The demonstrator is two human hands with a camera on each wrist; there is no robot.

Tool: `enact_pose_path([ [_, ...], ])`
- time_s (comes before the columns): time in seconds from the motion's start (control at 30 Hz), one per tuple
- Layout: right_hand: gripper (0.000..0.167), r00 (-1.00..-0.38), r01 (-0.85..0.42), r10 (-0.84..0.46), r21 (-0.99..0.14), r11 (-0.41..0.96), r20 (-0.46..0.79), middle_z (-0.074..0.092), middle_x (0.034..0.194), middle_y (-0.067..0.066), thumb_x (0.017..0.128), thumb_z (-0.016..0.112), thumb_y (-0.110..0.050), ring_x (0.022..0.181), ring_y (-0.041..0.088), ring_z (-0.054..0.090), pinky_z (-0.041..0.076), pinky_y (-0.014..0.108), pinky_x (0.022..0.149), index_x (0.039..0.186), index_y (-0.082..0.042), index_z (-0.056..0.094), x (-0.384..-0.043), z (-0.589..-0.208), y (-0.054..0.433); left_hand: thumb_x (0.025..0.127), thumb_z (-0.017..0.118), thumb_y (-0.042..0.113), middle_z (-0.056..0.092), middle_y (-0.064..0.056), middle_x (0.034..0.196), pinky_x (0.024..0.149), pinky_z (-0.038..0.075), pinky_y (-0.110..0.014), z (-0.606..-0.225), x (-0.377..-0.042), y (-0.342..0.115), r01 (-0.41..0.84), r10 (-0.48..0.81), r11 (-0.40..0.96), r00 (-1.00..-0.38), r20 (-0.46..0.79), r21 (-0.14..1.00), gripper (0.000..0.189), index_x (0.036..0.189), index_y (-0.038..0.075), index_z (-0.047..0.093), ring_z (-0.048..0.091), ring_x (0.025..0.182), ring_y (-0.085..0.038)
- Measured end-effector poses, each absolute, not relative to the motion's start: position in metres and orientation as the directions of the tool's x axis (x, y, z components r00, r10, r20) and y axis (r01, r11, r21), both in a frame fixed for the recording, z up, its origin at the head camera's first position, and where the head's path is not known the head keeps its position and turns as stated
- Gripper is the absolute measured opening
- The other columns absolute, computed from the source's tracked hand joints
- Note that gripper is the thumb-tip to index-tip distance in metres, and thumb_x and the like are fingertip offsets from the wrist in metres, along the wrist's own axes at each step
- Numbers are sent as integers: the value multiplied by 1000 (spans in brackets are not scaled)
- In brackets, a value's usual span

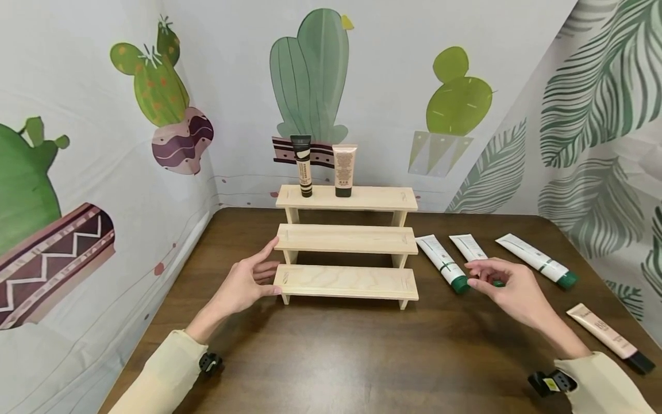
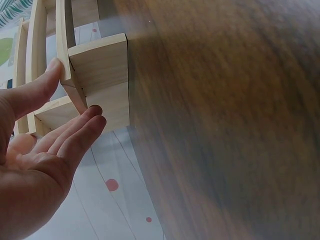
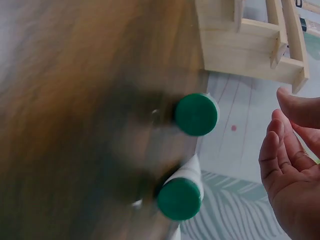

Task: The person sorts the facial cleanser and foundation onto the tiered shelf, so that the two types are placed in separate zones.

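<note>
A three-step wooden display rack (image 1: 346,280) stands on the table. My left hand (image 1: 240,287) touches its left end, thumb at the bottom step and index finger at the middle one; in the left wrist view the hand's other fingers (image 2: 82,131) lie extended beside the end. My right hand (image 1: 509,287) hovers with loosely bent fingers over the middle of three white tubes, partly hiding that tube (image 1: 468,247). In the right wrist view the hand (image 3: 295,170) holds nothing. To either side lie a white tube (image 1: 439,259) and another white tube (image 1: 535,259), both green-capped.
On the top step stand a black tube (image 1: 304,167) and a beige tube (image 1: 344,167), both upright. Another beige tube (image 1: 605,332) with a black cap lies near the right edge of the brown table (image 1: 331,356). Behind hangs a cactus-patterned cloth (image 1: 383,69).
</note>
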State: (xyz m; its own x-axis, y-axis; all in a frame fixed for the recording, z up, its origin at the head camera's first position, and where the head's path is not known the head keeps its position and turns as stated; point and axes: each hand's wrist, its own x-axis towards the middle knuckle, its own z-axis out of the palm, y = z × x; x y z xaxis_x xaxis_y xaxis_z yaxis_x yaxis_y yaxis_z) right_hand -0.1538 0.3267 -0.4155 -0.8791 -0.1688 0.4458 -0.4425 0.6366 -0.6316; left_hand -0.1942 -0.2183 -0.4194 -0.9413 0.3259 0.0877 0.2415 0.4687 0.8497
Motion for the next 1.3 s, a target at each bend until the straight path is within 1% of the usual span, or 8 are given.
enact_pose_path([
  [0.23,29,-886,-414,-141,-615,672,442,69,80,-2,82,87,5,70,5,61,49,12,61,107,-6,79,-142,-422,346,80,89,-8,63,-30,138,97,60,-41,-418,-194,-217,243,330,468,-940,87,850,111,168,26,30,68,119,-40],
  [0.4,28,-904,-368,-122,-596,714,411,67,77,-5,83,87,3,68,5,61,47,12,58,109,-5,78,-133,-425,366,80,88,-8,62,-31,137,97,60,-43,-418,-194,-217,245,333,461,-939,90,853,110,168,26,31,68,119,-41],
  [0.57,29,-910,-341,-119,-556,758,396,66,77,-7,82,88,2,68,4,61,48,10,61,109,-6,78,-125,-429,390,80,88,-8,62,-32,137,97,60,-45,-417,-193,-217,245,332,463,-939,90,852,110,168,25,31,67,119,-42],
  [0.83,31,-933,-287,-123,-495,820,338,63,75,-14,80,89,1,66,1,60,41,14,55,108,-5,76,-110,-430,427,80,88,-8,62,-32,136,97,59,-47,-418,-193,-218,252,332,468,-938,96,847,109,168,24,32,68,118,-42],
  [0.97,32,-937,-277,-128,-468,839,325,62,75,-16,77,88,5,65,0,57,42,14,54,106,-1,75,-105,-430,445,80,88,-8,62,-32,136,97,59,-47,-419,-193,-218,252,333,464,-938,96,850,110,168,24,32,68,119,-42],
  [1.07,33,-959,-212,-99,-444,871,265,63,77,-15,80,87,3,66,0,55,43,17,52,110,2,74,-101,-429,460,80,88,-8,63,-32,136,97,59,-46,-418,-193,-218,253,333,461,-938,98,850,110,168,24,32,68,118,-42],
  [1.23,34,-986,-86,-18,-401,912,168,67,82,-1,84,84,2,65,-3,51,43,24,49,114,10,71,-99,-433,484,79,88,-8,63,-30,137,97,60,-43,-417,-194,-218,248,327,465,-940,96,850,111,168,25,31,68,119,-40],
  [1.3,36,-988,-54,8,-403,914,151,69,87,11,83,83,5,65,-5,50,46,24,49,114,16,68,-99,-436,493,80,88,-8,62,-30,137,97,60,-43,-416,-194,-217,250,328,465,-940,97,849,111,168,26,31,68,119,-40],
])
